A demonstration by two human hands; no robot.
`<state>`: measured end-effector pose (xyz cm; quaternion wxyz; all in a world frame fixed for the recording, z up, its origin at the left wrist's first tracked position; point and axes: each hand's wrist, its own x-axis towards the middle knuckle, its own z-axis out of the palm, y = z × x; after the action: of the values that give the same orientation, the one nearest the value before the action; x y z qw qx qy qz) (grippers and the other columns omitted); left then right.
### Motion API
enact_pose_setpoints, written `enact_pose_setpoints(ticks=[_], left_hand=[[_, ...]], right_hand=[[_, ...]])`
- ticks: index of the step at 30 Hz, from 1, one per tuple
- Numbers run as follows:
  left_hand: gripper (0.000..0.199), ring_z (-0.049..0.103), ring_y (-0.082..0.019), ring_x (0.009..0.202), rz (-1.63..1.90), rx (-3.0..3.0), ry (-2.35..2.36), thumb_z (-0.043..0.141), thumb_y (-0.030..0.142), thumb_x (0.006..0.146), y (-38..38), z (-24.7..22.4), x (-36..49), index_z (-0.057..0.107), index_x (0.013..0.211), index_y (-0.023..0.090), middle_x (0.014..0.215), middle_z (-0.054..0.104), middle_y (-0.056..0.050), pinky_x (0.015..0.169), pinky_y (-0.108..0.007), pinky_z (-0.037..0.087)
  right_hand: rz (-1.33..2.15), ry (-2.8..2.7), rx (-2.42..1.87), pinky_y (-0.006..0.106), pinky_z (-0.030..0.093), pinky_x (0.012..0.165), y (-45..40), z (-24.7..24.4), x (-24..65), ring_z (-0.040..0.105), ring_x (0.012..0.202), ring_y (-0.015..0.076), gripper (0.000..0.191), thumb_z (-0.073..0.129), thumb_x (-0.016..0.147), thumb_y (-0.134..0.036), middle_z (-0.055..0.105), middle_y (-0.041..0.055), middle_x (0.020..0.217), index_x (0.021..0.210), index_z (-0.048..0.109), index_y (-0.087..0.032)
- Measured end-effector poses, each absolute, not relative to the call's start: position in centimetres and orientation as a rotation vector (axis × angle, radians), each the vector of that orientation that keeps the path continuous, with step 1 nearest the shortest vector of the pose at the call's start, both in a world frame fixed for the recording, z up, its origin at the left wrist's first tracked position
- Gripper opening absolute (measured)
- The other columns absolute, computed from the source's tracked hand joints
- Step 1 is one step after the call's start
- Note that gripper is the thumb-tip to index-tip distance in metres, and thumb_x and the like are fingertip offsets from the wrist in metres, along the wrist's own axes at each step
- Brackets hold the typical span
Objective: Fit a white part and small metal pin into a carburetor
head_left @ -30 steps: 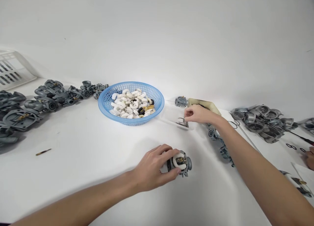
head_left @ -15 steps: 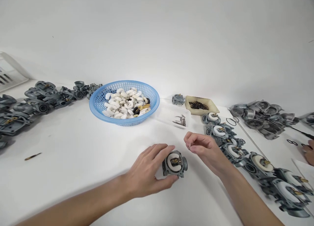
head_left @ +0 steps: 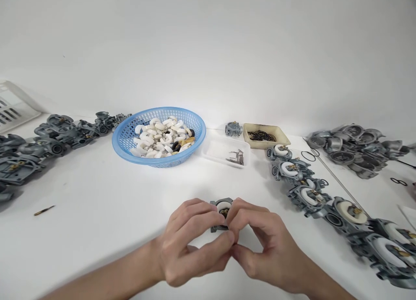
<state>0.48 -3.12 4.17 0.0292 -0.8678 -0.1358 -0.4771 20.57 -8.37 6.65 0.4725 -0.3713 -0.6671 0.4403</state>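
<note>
White tabletop against a bare white wall; low centre of the frame, the left hand [head_left: 191, 243] and right hand [head_left: 260, 243] are both curled shut around one grey carburetor body [head_left: 222, 210], fingertips pinched together over its white float and brass fitting. Looks like the step of seating a small part, too tiny to identify, probably from the clear tray [head_left: 225, 152] right of the blue basket [head_left: 130, 137]. Next it likely needs a steady press while the left hand braces the body.
</note>
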Motion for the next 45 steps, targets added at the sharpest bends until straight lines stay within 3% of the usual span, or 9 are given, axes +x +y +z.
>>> enact_pose_setpoints(ticks=[4, 7, 14, 17, 21, 24, 27, 35, 45], left_hand=[[0.026, 0.073, -0.024, 0.089, -1.409, -2.770, -0.427, 0.075, 0.029, 0.088, -3.0, 3.9, 0.0, 0.069, 0.112, 0.033, 0.098, 0.072, -0.005, 0.074, -0.041, 0.067], [0.022, 0.073, -0.023, 0.085, -1.445, -2.703, -0.390, 0.076, 0.030, 0.087, -2.9, 3.7, 0.0, 0.071, 0.108, 0.031, 0.097, 0.072, -0.004, 0.072, -0.038, 0.067], [0.021, 0.072, -0.021, 0.082, -1.479, -2.638, -0.407, 0.077, 0.021, 0.080, -3.0, 4.8, 0.6, 0.071, 0.099, 0.025, 0.093, 0.070, -0.005, 0.072, -0.036, 0.067], [0.029, 0.070, -0.021, 0.084, -1.546, -2.646, -0.436, 0.075, 0.017, 0.077, -3.2, 4.6, 1.1, 0.070, 0.105, 0.019, 0.095, 0.068, -0.008, 0.075, -0.037, 0.066], [0.050, 0.068, -0.027, 0.098, -1.512, -2.848, -0.718, 0.073, 0.031, 0.078, -2.9, 3.3, 1.4, 0.061, 0.125, 0.016, 0.109, 0.068, -0.013, 0.085, -0.044, 0.062], [0.053, 0.065, -0.028, 0.109, -1.377, -3.016, -0.988, 0.074, 0.028, 0.079, -2.4, 2.2, 1.3, 0.060, 0.129, 0.018, 0.118, 0.066, -0.013, 0.092, -0.042, 0.059], [0.046, 0.065, -0.026, 0.110, -1.314, -3.161, -1.158, 0.074, 0.025, 0.080, -2.2, 1.6, 1.2, 0.062, 0.124, 0.023, 0.120, 0.065, -0.009, 0.093, -0.038, 0.058], [0.038, 0.066, -0.022, 0.106, -1.348, -3.269, -1.277, 0.072, 0.021, 0.083, -2.6, 1.6, 1.8, 0.063, 0.119, 0.025, 0.119, 0.065, -0.006, 0.091, -0.033, 0.057], [0.038, 0.069, -0.016, 0.088, -1.255, -3.334, -1.259, 0.067, 0.021, 0.088, -2.6, 1.8, 1.7, 0.055, 0.124, 0.027, 0.111, 0.070, -0.002, 0.075, -0.026, 0.057]], right_hand=[[1.124, -1.626, -0.914, 0.029, 0.046, 0.066, -8.3, 6.7, 20.6, 0.054, 0.073, 0.0159, 0.028, 0.058, 0.067, 0.004, 0.059, -0.0017, 0.077, 0.076, 0.059, -0.022], [1.204, -1.603, -0.939, 0.029, 0.045, 0.069, -8.5, 6.8, 20.7, 0.052, 0.075, 0.0155, 0.027, 0.060, 0.068, 0.004, 0.057, -0.0020, 0.077, 0.076, 0.058, -0.022], [1.379, -1.428, -0.942, 0.031, 0.046, 0.079, -9.3, 6.2, 21.0, 0.054, 0.083, 0.0155, 0.035, 0.068, 0.078, -0.002, 0.063, -0.0022, 0.091, 0.099, 0.055, -0.026], [1.378, -1.410, -0.911, 0.031, 0.047, 0.079, -9.1, 5.9, 21.3, 0.055, 0.083, 0.0152, 0.028, 0.067, 0.087, -0.007, 0.065, -0.0015, 0.090, 0.104, 0.058, -0.027], [1.219, -1.402, -0.951, 0.030, 0.047, 0.075, -7.5, 5.3, 22.6, 0.056, 0.078, 0.0148, 0.023, 0.069, 0.093, -0.018, 0.065, -0.0013, 0.086, 0.113, 0.065, -0.028], [1.095, -1.366, -1.132, 0.029, 0.046, 0.072, -5.6, 4.4, 23.7, 0.056, 0.077, 0.0151, 0.005, 0.073, 0.091, -0.025, 0.065, 0.0005, 0.085, 0.095, 0.071, -0.024], [1.205, -1.337, -1.253, 0.029, 0.044, 0.069, -4.1, 3.3, 24.3, 0.055, 0.074, 0.0150, 0.010, 0.075, 0.087, -0.029, 0.064, 0.0004, 0.080, 0.089, 0.070, -0.021], [1.411, -1.266, -1.176, 0.028, 0.042, 0.069, -3.4, 2.8, 24.6, 0.053, 0.071, 0.0135, 0.014, 0.078, 0.081, -0.029, 0.063, -0.0007, 0.078, 0.086, 0.069, -0.019], [1.459, -1.312, -1.153, 0.027, 0.041, 0.066, -3.8, 3.2, 24.6, 0.053, 0.071, 0.0133, 0.012, 0.077, 0.084, -0.029, 0.063, 0.0001, 0.079, 0.087, 0.071, -0.019]])
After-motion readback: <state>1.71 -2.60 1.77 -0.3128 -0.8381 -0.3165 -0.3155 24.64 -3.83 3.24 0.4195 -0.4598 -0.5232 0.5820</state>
